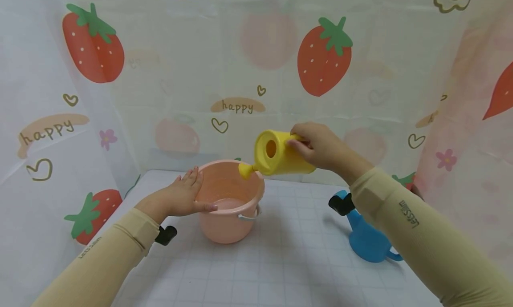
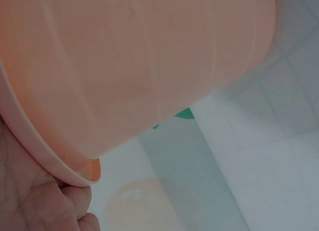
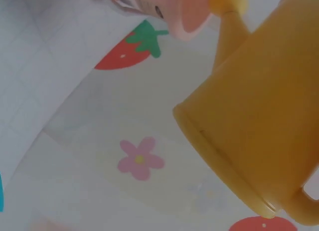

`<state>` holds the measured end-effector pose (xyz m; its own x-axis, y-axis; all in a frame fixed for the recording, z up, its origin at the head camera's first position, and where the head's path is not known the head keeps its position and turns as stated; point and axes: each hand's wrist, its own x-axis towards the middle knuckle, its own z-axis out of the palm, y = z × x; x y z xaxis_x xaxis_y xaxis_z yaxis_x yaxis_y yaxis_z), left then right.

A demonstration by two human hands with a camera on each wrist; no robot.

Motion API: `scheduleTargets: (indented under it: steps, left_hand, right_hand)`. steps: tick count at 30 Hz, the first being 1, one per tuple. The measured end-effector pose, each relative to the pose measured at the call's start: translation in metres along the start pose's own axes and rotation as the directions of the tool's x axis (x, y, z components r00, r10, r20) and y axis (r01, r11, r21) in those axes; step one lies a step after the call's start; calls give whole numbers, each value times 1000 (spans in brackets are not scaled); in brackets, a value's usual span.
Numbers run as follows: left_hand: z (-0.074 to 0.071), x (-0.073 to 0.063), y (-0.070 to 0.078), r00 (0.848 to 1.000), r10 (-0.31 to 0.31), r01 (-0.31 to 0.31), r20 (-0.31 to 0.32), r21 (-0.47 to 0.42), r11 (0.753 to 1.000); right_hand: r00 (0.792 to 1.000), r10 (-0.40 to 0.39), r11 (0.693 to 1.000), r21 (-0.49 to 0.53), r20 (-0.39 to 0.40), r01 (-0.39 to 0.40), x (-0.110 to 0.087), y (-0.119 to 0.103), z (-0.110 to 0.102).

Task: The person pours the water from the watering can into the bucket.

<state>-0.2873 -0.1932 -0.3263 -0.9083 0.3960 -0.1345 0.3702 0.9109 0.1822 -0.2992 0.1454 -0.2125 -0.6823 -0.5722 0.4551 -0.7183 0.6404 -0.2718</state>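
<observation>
My right hand [image 1: 322,146] grips a yellow toy watering can [image 1: 292,160] by its handle side and holds it tilted in the air. The can's spout head [image 1: 245,170] points left and down, over the right part of a pink bucket's opening. This pink bucket [image 1: 226,228] stands upright on the table. My left hand [image 1: 180,198] rests on the bucket's left rim, fingers extended and thumb over the front rim. In the left wrist view the palm [image 2: 30,196] lies against the rim. The right wrist view shows the yellow can's body and base.
A blue watering can [image 1: 368,242] stands on the right of the table, partly behind my right sleeve [image 1: 421,236]. The white gridded table [image 1: 280,253] ends at a strawberry-print curtain [image 1: 192,75] at the back and sides. The bucket's white handle [image 1: 249,216] hangs at its front right.
</observation>
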Motion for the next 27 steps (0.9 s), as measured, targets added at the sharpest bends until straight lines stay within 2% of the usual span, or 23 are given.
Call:
scheduleTargets:
  steps: [4, 7, 14, 20, 27]
  left_hand:
    - [0, 0, 0, 1000, -1, 1, 4, -2, 1000]
    - [1, 1, -1, 1000, 2, -2, 1, 2, 1000]
    - [1, 1, -1, 1000, 6, -6, -8, 9, 1000]
    - [1, 1, -2, 1000, 5, -5, -11, 1, 1000]
    - [2, 1, -2, 1000, 8, -8, -9, 5, 1000]
  right_hand:
    - [995, 97, 994, 48, -27, -95, -6, 6, 4]
    - [989, 140, 988, 70, -50, -136, -10, 10, 7]
    - [980, 183, 980, 100, -75, -175, -17, 13, 11]
    - [967, 240, 961, 164, -90, -223, -24, 17, 16]
    - [955, 263, 938, 268, -137, -220, -35, 27, 23]
